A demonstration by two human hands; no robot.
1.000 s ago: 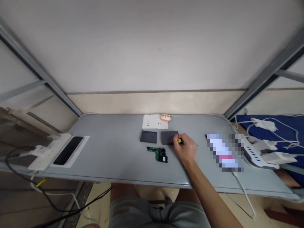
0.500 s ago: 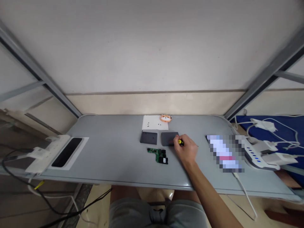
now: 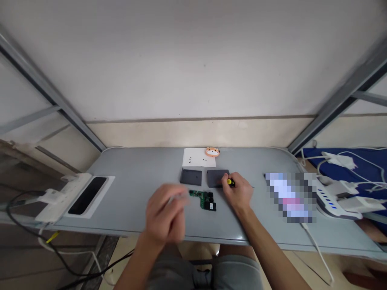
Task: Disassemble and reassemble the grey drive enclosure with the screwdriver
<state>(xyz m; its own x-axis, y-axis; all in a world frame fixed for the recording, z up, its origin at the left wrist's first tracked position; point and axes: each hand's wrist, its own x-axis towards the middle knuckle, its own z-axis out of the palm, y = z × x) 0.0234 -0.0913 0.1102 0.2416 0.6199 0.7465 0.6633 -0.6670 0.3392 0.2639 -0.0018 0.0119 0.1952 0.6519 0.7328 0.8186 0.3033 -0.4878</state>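
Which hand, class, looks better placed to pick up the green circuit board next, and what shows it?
Probably the left hand: its fingers appear close to the green circuit board, though blur hides whether they hold anything. The right hand grips the yellow-and-black tool.

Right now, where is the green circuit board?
In the head view, the circuit board lies just right of the left hand, nearer than the gray cases.

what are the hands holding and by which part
The right hand grips a screwdriver by its yellow-and-black handle; the left hand is too blurred to tell.
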